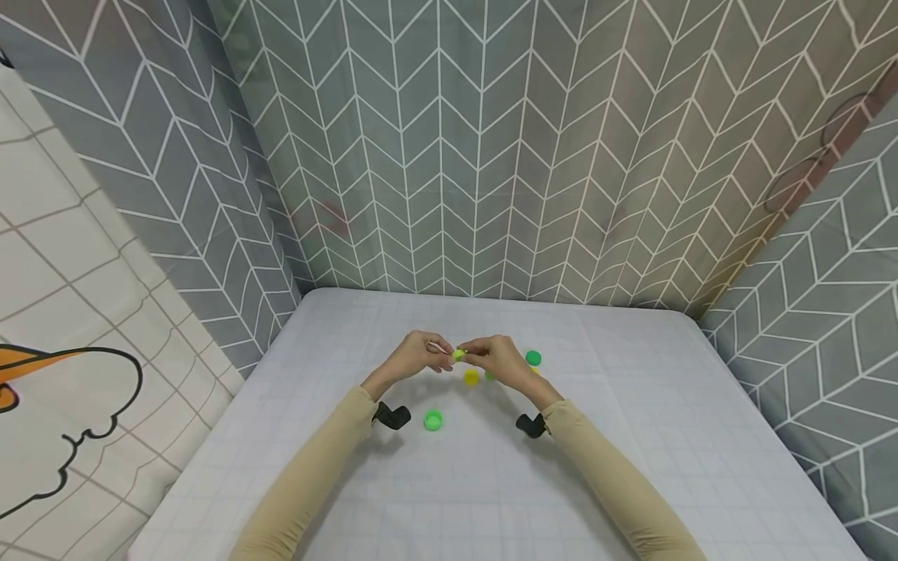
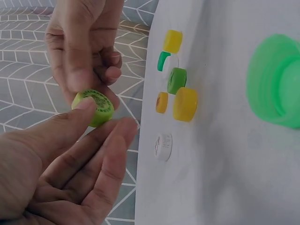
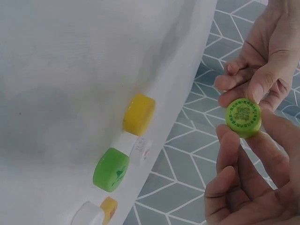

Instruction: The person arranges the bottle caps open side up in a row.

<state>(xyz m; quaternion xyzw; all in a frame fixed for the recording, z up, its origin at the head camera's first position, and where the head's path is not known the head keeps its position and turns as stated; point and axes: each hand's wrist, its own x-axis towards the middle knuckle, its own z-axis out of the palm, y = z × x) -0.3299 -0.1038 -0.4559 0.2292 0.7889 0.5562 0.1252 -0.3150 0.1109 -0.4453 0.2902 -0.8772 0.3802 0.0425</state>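
Hands (image 1: 417, 356) (image 1: 500, 360) both pinching one lime-green cap (image 3: 243, 118), yellow cap (image 1: 471, 377) and bright-green cap (image 1: 433, 421) on white table (image 1: 456, 499)

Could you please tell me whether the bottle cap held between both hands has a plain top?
No, the lime-green bottle cap bears dark printing on its top in the right wrist view.

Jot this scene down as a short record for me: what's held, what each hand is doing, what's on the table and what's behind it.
Held: lime-green cap, printed face visible
Left hand: thumb-and-finger grip on it
Right hand: grip on the same cap
On the table: yellow cap, white cap, large light-green cap, other small caps
Backdrop: grey curtain with white zigzag lines
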